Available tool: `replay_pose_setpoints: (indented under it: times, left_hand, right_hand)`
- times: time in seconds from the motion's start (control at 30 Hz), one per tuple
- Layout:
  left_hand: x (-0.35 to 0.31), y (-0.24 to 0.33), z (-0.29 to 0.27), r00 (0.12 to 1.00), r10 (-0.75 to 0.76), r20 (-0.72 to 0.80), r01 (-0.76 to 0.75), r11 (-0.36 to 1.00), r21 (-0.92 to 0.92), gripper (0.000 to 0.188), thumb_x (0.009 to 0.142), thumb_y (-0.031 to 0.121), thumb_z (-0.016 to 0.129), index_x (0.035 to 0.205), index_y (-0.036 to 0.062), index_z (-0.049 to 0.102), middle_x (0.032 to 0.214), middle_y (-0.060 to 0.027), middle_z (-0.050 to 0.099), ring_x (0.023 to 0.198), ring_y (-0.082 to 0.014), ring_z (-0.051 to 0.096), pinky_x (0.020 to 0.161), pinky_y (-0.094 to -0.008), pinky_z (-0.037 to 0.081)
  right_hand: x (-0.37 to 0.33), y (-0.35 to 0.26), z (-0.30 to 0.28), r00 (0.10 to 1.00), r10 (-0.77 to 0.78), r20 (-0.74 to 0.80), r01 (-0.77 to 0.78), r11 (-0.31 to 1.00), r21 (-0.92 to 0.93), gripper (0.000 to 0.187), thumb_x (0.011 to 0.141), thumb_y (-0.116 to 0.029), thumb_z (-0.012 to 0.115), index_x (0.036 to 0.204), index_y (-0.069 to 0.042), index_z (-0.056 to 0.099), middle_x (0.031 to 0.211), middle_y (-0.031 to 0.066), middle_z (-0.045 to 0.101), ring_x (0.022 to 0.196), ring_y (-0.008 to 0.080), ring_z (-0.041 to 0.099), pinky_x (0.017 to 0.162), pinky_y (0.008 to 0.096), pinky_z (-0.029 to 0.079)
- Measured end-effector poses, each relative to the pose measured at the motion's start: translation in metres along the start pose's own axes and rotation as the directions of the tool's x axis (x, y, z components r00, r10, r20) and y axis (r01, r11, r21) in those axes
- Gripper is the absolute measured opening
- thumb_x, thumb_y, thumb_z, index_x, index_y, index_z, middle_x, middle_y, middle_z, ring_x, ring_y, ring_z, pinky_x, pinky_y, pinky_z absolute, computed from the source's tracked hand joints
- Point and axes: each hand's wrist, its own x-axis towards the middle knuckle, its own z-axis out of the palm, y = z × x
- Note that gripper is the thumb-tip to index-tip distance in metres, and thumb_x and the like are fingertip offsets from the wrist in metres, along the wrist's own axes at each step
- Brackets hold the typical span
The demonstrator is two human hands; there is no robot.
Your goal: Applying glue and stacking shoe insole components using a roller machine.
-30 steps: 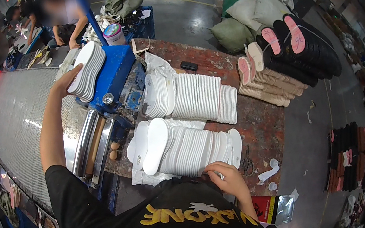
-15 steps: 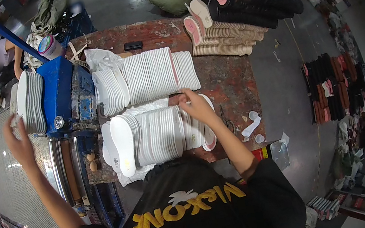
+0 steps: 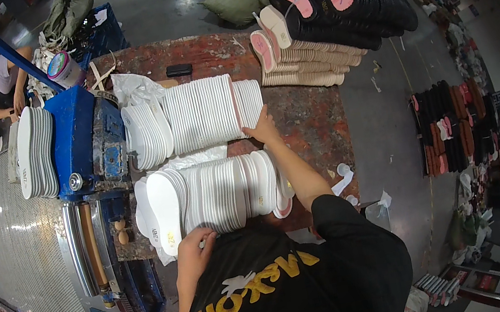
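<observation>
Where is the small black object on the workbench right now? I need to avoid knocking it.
In the head view, the small black object lies at the far edge of the workbench, just beyond the far row of white insoles, beside crumpled white plastic.

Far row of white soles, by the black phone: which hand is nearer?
Right. The right hand touches the far row of white soles at its right end; the left hand is at the near row.

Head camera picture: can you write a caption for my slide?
Left hand on the near row of white soles, right hand at the far row.
</observation>
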Motion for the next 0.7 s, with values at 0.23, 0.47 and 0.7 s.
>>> replay_pose_setpoints:
  times: [0.23,0.47,0.7]
  left_hand:
    - [0.024,0.025,-0.003,0.993,0.062,0.105,-0.07,0.995,0.075,0.009,0.083,0.008,0.063,0.088,0.0,0.063,0.079,-0.0147,0.062,0.073,-0.0297,0.063,0.065,-0.0341,0.049]
    - [0.016,0.023,0.008,0.998,-0.015,0.057,0.014,1.0,0.019,0.009,0.083,0.008,0.063,0.088,-0.0004,0.063,0.08,-0.0153,0.062,0.073,-0.0304,0.063,0.065,-0.0338,0.048]
    - [0.002,0.019,0.006,0.998,-0.047,0.051,0.045,0.999,0.028,0.01,0.084,0.007,0.063,0.089,-0.0009,0.063,0.08,-0.0156,0.063,0.073,-0.0298,0.063,0.065,-0.0328,0.048]
  right_hand:
    - [0.0,-0.005,-0.022,0.992,0.003,0.126,0.001,1.0,-0.03,0.126,0.064,-0.05,0.077,0.147,-0.003,-0.004,0.13,0.031,0.04,0.118,0.0449,0.045,0.096,0.0538,0.039]
    - [0.003,-0.004,-0.018,0.991,-0.053,0.122,0.076,0.98,-0.184,0.123,0.068,-0.049,0.075,0.146,0.0,-0.006,0.129,0.0293,0.04,0.113,0.0449,0.049,0.095,0.0606,0.035]
    - [0.024,0.002,-0.037,0.949,-0.043,0.311,0.13,0.956,-0.264,0.123,0.073,-0.05,0.073,0.143,0.005,-0.011,0.137,0.0341,0.032,0.12,0.0453,0.044,0.099,0.0612,0.033]
